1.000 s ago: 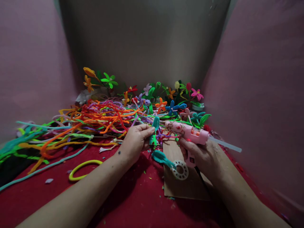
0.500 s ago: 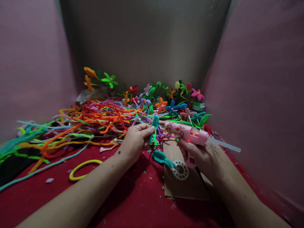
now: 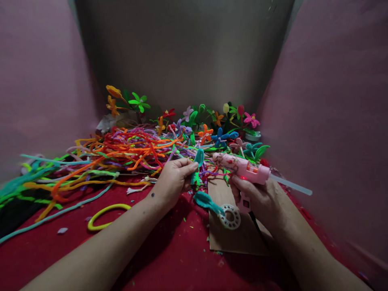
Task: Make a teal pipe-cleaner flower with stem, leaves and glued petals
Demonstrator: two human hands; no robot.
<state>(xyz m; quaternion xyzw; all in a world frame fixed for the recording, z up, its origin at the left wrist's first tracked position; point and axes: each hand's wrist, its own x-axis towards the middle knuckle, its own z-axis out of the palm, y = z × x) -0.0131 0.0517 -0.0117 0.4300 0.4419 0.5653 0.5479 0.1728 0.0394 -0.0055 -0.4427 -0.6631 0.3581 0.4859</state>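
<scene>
Between thumb and fingers, my left hand (image 3: 175, 180) pinches a teal pipe-cleaner petal (image 3: 199, 157), its rounded tip pointing up. My right hand (image 3: 257, 198) is wrapped around the handle of a pink glue gun (image 3: 239, 166); a clear glue stick (image 3: 292, 184) sticks out of its back, and a red light glows on its side. The nozzle points left, a short gap away from the petal. Below the hands, another teal pipe-cleaner piece (image 3: 206, 200) lies with one end on a white ring with holes (image 3: 224, 220).
A brown board (image 3: 221, 240) lies under the ring on the red cloth (image 3: 169, 258). Tangled pipe cleaners (image 3: 130, 149) heap up at left and middle. Several pipe-cleaner flowers, including a blue one (image 3: 220, 138), stand behind. A yellow ring (image 3: 100, 224) lies beside my left forearm.
My right hand has shifted the glue gun slightly to the right, widening the gap to the petal. My left hand with the petal has stayed almost still.
</scene>
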